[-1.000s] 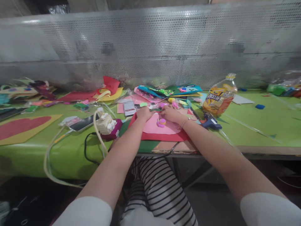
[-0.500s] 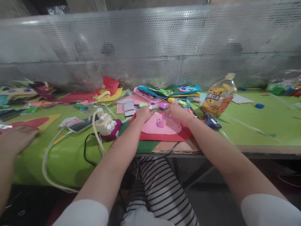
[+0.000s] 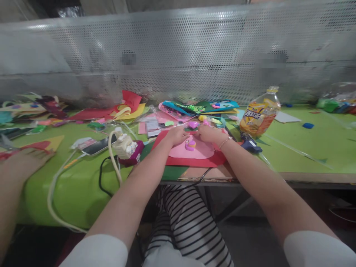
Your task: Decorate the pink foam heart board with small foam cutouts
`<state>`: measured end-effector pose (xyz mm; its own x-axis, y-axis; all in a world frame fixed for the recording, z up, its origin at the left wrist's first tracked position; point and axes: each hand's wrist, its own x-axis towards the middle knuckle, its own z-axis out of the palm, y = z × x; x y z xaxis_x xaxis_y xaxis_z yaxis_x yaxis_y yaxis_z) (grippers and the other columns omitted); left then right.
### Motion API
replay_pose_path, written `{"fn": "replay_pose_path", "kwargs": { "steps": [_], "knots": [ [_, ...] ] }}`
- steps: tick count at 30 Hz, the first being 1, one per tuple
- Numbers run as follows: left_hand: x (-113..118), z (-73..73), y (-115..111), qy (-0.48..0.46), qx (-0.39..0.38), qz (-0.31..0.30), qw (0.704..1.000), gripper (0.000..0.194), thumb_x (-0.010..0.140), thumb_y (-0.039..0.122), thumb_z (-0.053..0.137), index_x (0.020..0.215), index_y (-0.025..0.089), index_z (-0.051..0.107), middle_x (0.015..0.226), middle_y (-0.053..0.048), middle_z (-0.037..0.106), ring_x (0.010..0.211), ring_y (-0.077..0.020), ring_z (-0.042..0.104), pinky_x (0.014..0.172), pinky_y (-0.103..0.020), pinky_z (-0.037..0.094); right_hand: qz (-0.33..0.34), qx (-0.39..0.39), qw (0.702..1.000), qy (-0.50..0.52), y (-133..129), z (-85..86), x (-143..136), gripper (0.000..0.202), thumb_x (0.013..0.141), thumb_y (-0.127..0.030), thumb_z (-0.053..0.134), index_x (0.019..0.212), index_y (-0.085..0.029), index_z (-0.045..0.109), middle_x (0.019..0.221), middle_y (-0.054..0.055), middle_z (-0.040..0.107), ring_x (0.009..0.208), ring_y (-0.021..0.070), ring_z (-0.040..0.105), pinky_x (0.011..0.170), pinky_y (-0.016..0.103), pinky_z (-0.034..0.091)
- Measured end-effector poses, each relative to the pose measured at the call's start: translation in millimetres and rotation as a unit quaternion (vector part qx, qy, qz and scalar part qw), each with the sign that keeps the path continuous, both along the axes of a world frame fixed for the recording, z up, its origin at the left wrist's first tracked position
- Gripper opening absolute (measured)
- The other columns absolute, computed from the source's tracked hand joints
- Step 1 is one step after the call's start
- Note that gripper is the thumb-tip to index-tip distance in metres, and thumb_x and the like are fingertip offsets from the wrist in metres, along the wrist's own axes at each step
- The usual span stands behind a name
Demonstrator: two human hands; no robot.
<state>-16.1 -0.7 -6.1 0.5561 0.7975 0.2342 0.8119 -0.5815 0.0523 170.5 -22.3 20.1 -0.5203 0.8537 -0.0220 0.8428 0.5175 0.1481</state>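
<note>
A red sheet [image 3: 194, 161] lies in front of me with a rounded pink piece [image 3: 180, 152] on top of it. On the pink piece sits a small purple and orange snail-like figure [image 3: 190, 145]. My left hand [image 3: 178, 136] rests on the upper left of the pink piece, its fingers stretched toward the figure. From the other side, my right hand [image 3: 207, 134] touches the upper edge of the piece, fingers extended and pointing left. Neither hand visibly holds anything. Just beyond them is a bright pink-purple lump [image 3: 193, 125].
A tilted bottle [image 3: 257, 116] and a dark blue glue gun [image 3: 251, 144] are to the right. Left are a power strip [image 3: 128, 150] with cables and a phone [image 3: 99, 145]. Another person's hand [image 3: 26, 163] works at far left. Coloured sheets [image 3: 200, 107] lie behind.
My left hand has shifted right and a little nearer me, from the sheet's far edge onto the pink piece. My right fingers have come closer to it. The other person's hand moved slightly right.
</note>
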Motion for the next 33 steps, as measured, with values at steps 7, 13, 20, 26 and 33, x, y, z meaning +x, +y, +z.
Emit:
{"fn": "replay_pose_path", "kwargs": {
  "steps": [7, 13, 20, 26, 33],
  "knots": [
    [-0.6, -2.8, 0.9, 0.015, 0.036, -0.017, 0.999, 0.043, 0.087, 0.043, 0.039, 0.123, 0.026, 0.057, 0.109, -0.008, 0.057, 0.104, -0.0218, 0.051, 0.088, -0.031, 0.037, -0.004, 0.002, 1.000, -0.021, -4.5, 0.5, -2.8, 0.033, 0.084, -0.015, 0.040, 0.101, -0.014, 0.068, 0.106, 0.017, 0.062, 0.088, 0.0226, 0.060, 0.074, 0.030, 0.042],
    [0.4, -5.0, 0.8, 0.022, 0.036, 0.018, 0.999, 0.054, 0.086, 0.045, 0.041, 0.137, 0.029, 0.037, 0.120, -0.008, 0.050, 0.110, -0.0215, 0.048, 0.091, -0.030, 0.035, -0.041, 0.005, 0.999, 0.004, -8.3, 2.2, -2.5, 0.032, 0.085, -0.018, 0.040, 0.099, -0.013, 0.068, 0.107, 0.016, 0.064, 0.091, 0.0233, 0.061, 0.073, 0.029, 0.043],
    [-2.8, -10.3, 8.4, 0.009, 0.043, 0.012, 0.999, 0.053, 0.086, 0.050, 0.039, 0.133, 0.026, 0.045, 0.117, -0.010, 0.051, 0.110, -0.0231, 0.047, 0.092, -0.032, 0.036, -0.023, 0.019, 0.999, -0.016, -7.5, 5.0, 1.0, 0.034, 0.085, -0.019, 0.038, 0.097, -0.009, 0.069, 0.103, 0.018, 0.065, 0.088, 0.0232, 0.061, 0.073, 0.029, 0.043],
    [-4.4, -8.2, 8.2, 0.013, 0.018, 0.013, 1.000, 0.050, 0.086, 0.052, 0.037, 0.124, 0.025, 0.055, 0.125, -0.008, 0.050, 0.117, -0.0234, 0.044, 0.098, -0.033, 0.033, -0.034, 0.030, 0.999, -0.029, -5.3, 2.8, 2.7, 0.037, 0.086, -0.018, 0.036, 0.100, -0.009, 0.068, 0.107, 0.019, 0.063, 0.089, 0.0237, 0.061, 0.073, 0.030, 0.043],
    [-1.7, -6.5, 4.3, 0.027, -0.068, 0.018, 0.997, 0.056, 0.090, 0.047, 0.026, 0.136, 0.018, 0.039, 0.147, -0.006, 0.032, 0.136, -0.0163, 0.027, 0.110, -0.027, 0.019, -0.037, 0.000, 0.999, -0.019, -3.8, 1.0, 4.0, 0.035, 0.084, -0.014, 0.038, 0.103, -0.011, 0.068, 0.107, 0.017, 0.064, 0.091, 0.0207, 0.061, 0.076, 0.027, 0.042]
  ]
}}
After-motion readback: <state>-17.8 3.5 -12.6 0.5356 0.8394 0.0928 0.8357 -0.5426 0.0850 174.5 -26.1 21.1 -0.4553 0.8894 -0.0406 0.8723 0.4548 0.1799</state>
